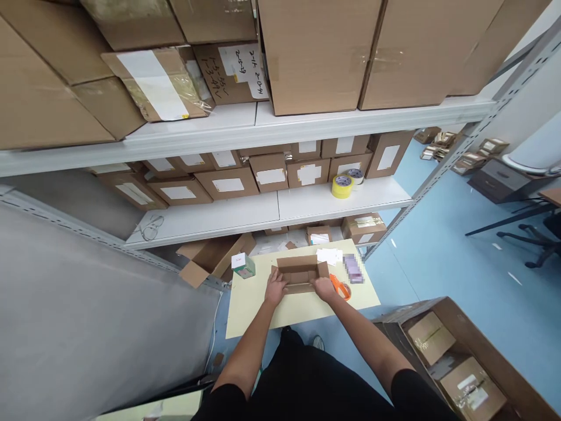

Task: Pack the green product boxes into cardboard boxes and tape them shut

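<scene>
A small cardboard box (300, 262) stands with its top flaps apart on the pale yellow table. My left hand (276, 289) grips its left side, fingers over the edge. On the opposite side, my right hand (324, 289) holds the box near its right front corner, with the fingertips partly hidden inside. Just right of that hand lies an orange tape dispenser (340, 287). Farther left on the table is a small green and white box (243, 265). White paper labels (328, 256) and a blurred purple item (353, 269) lie behind and to the right.
A metal shelf (245, 131) loaded with cartons rises in front of me. Yellow tape (342, 186) rests on its middle level. An open carton (214, 257) sits left of the table (254, 316); a large carton (456, 313) holding parcels stands at lower right.
</scene>
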A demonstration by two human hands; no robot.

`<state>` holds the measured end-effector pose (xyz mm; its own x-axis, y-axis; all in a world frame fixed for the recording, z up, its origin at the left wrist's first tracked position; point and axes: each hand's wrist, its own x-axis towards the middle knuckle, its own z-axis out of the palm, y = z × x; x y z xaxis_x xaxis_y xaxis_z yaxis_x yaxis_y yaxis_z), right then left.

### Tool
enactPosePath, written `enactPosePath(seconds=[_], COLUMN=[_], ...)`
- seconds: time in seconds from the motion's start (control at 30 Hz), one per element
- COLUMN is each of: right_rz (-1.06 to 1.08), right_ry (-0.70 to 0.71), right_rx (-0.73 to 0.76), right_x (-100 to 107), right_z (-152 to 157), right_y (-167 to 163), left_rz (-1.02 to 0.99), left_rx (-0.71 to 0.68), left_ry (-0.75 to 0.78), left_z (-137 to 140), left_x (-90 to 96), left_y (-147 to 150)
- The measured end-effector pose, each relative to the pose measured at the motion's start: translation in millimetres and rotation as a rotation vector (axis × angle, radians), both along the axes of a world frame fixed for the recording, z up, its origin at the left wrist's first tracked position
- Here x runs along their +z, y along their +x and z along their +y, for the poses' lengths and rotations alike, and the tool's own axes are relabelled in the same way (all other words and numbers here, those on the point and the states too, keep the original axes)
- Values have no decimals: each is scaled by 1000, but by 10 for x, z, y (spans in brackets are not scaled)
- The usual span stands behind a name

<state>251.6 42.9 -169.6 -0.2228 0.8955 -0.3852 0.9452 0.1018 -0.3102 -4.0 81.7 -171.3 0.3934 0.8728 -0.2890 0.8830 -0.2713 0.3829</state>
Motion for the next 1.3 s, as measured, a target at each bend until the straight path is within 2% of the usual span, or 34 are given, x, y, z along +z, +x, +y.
enactPosePath(seconds=[0.3, 0.43, 0.57, 0.73, 0.9, 1.0, 1.1, 1.3], right_rz=[27, 7, -2, -92, -178, -167, -125, -6], right_ry=[98, 134, 193, 272, 224, 153, 115, 89], right_rx=[-79, -126, -122, -118, -121, -126, -156, -154], right_x=[-179, -238, -290, -447, -591, -555, -449, -264], right_z=[-229, -285, -388, -666, -870, -821, -726, -623], right_y=[-102, -147, -198, -303, -402, -426, -435, -328], left_rz=[37, 54, -20, -61, -49, -27, -6, -24], left_rx=[-72, -41, 23, 52, 64, 51, 106, 127], left_ry=[32, 67, 79, 79, 182, 259, 275, 157], left_z=[-65, -121, -264, -599, -859, -843, -790, -703], left_x=[-16, -69, -191, -413, -566, -587, -580, -433], left_y=[-21, -16, -15, -53, -93, -112, -121, -121])
